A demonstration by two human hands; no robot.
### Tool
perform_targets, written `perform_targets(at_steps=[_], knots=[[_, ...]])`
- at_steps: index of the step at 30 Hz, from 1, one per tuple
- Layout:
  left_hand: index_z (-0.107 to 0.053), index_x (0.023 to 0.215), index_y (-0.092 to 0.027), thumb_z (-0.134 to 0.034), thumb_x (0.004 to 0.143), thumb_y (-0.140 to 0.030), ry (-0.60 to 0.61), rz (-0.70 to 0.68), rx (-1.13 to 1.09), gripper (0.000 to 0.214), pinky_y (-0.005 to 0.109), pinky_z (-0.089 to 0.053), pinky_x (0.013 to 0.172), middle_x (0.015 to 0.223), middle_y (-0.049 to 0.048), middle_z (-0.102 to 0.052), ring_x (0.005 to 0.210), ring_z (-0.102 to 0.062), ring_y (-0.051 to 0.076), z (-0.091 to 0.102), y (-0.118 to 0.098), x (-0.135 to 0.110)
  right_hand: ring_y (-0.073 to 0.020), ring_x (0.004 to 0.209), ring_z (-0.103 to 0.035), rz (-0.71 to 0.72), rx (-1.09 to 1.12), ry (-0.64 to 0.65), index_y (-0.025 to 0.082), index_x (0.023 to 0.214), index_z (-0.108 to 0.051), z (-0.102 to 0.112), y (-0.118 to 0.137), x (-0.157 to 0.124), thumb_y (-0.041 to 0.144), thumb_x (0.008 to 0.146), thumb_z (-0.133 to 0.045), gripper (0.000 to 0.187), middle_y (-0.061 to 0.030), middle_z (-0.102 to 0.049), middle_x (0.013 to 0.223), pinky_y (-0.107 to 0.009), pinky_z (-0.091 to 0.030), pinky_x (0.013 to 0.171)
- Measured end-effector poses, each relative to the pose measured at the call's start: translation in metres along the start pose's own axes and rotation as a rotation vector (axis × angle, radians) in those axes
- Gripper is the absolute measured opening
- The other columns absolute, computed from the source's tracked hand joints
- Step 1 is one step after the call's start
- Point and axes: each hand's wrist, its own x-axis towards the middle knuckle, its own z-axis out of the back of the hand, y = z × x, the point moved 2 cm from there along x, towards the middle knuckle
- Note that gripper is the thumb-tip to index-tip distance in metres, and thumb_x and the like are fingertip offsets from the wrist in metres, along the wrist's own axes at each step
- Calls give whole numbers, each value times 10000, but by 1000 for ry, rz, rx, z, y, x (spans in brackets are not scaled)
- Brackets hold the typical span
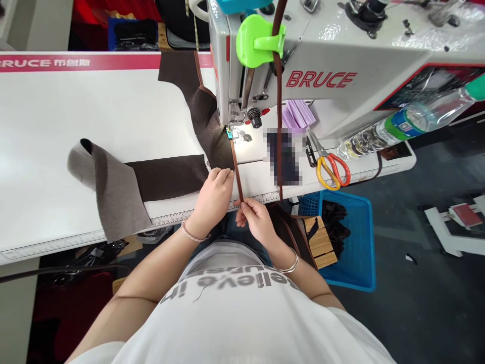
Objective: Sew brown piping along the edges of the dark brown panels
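A long white bench [45, 126] spans the space, a red lettered band [113, 62] along its far edge and a ruler scale [174, 216] along the near one. Light falls bright on its top. To the right, the dark grey floor [417, 313] carries a blue plastic basket [369, 247] and a white metal base [439, 227]. Red material [87, 28] shows behind, partly hidden.

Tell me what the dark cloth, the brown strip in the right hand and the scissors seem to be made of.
The dark cloth looks like matte textile, since it folds softly without shine. The brown strip in the right hand looks smooth; fabric or imitation leather, I cannot tell. The scissors probably have steel blades, grey and shiny, and plastic handles, coloured yellow and orange-red.
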Motion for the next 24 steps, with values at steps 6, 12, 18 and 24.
perform_targets(at_steps=[6, 12, 18, 24], knots=[[-619, 1142, -30, -366, 905, -37, -54, 7, -25, 347, 410, -504, 945, 1154, 175, -625, 1013, -500, 275, -2, 3, 3, -104, 473, -548, -15, 8, 2, 171, 913, -625, 1, -2, 0, 535, 874, -558, 373, 21, -589, 585, -225, -438, 461], [-626, 1130, -34, -392, 899, -39, -54, 25, -41, 329, 414, -506, 944, 1147, 165, -632, 1015, -502, 273, -2, 5, 5, -101, 471, -546, -7, 8, 3, 168, 912, -621, 0, -2, 1, 544, 871, -557, 384, 24, -587, 580, -221, -431, 459], [-622, 1130, -64, -381, 871, -24, -39, 34, -53, 357, 449, -512, 925, 1150, 169, -624, 1028, -499, 284, -4, 8, 7, -98, 470, -543, -7, -4, -2, 165, 909, -621, 1, -1, 0, 555, 868, -553, 398, 26, -586, 574, -218, -426, 458], [-618, 1138, -75, -372, 843, -13, -22, 46, -70, 389, 449, -502, 926, 1150, 175, -617, 1034, -498, 291, -5, 8, 13, -104, 478, -545, -8, -8, -2, 175, 904, -619, 0, 0, 0, 556, 870, -552, 388, 24, -586, 578, -226, -432, 461]])
